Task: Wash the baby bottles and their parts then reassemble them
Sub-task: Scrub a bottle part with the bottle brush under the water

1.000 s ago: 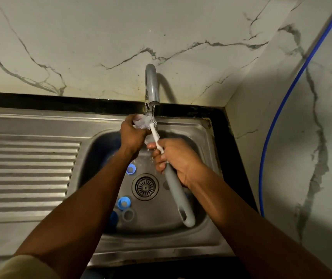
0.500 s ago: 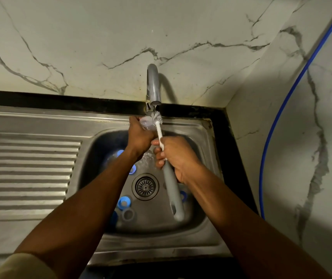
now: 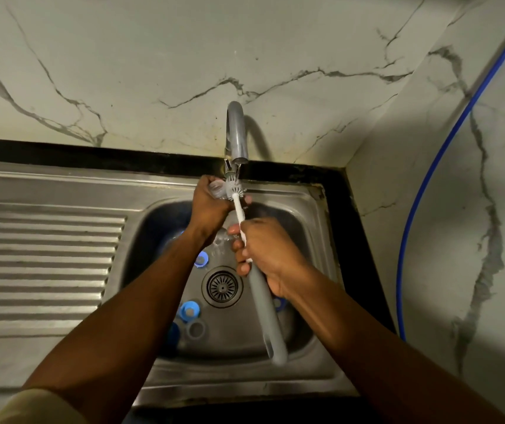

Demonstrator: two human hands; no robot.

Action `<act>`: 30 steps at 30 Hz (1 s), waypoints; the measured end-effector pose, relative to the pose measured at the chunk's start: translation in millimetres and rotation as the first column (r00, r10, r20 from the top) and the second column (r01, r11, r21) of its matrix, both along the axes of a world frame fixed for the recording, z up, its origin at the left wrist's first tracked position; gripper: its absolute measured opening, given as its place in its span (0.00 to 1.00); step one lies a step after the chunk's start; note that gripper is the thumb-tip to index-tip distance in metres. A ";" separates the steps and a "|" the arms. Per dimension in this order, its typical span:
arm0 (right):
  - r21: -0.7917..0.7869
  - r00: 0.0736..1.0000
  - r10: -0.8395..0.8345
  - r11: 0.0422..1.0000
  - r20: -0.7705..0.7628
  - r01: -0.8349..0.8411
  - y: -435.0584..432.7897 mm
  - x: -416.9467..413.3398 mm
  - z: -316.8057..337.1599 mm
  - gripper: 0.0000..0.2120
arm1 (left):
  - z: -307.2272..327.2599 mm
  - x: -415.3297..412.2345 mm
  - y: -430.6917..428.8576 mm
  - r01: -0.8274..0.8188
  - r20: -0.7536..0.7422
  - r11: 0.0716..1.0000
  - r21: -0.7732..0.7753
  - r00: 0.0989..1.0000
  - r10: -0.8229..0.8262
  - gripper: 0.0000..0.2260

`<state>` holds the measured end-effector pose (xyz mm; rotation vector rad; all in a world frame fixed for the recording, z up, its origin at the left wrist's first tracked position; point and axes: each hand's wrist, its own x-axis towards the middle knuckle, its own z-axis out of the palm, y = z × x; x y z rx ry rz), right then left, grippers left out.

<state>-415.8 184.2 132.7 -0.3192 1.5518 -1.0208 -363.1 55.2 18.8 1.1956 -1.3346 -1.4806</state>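
under the tap (image 3: 236, 133), above the sink (image 3: 312, 203), the left hand (image 3: 209, 206) grips a clear bottle part (image 3: 216, 188), the right hand (image 3: 268, 254) is curled round the brush (image 3: 261, 301), its bristles touching that part, with blue rings (image 3: 189, 310) lying near the drain (image 3: 222, 286).

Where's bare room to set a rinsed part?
Free: ribbed steel drainboard left of the basin, plus flat strip nearer the person. Crowded: basin floor, blue plastic rings around the round drain strainer; left hand and right hand under the grey tap.
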 end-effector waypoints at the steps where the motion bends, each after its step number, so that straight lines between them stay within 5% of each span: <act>1: -0.001 1.000 0.019 1.000 -0.003 -0.019 4.4 1.9 -0.3 0.10 | -0.7 1.3 -1.8 -0.009 0.016 1.000 -0.018 1.000 0.009 0.20; 6: -0.025 0.995 -0.089 0.996 0.036 0.090 -14.4 -7.1 5.7 0.08 | 0.9 -7.7 9.9 -0.010 -0.001 1.000 -0.014 1.000 0.010 0.22; 10: -0.005 1.000 0.011 1.000 0.007 -0.011 -0.9 1.2 10.7 0.08 | 1.0 -3.4 1.6 -0.091 -0.076 0.996 0.016 0.993 0.092 0.23; 15: -0.019 0.994 -0.100 0.995 0.050 0.101 -15.3 -7.1 11.0 0.06 | -2.0 -5.4 6.6 0.057 -0.107 0.998 -0.007 0.993 -0.057 0.23; 20: -0.012 0.999 0.031 0.999 -0.020 -0.032 4.8 6.6 9.3 0.08 | -7.6 3.2 -1.3 0.054 -0.085 0.995 0.078 0.995 -0.047 0.24; 25: -0.049 0.992 -0.117 0.992 0.046 0.119 -15.5 -11.0 13.3 0.06 | -4.6 -3.9 3.2 0.174 -0.063 0.984 0.029 0.983 -0.172 0.21; 30: -0.013 1.000 -0.022 1.000 -0.002 0.022 0.6 -1.8 9.1 0.10 | -11.1 9.2 -9.8 0.195 -0.127 0.978 0.075 0.975 -0.184 0.25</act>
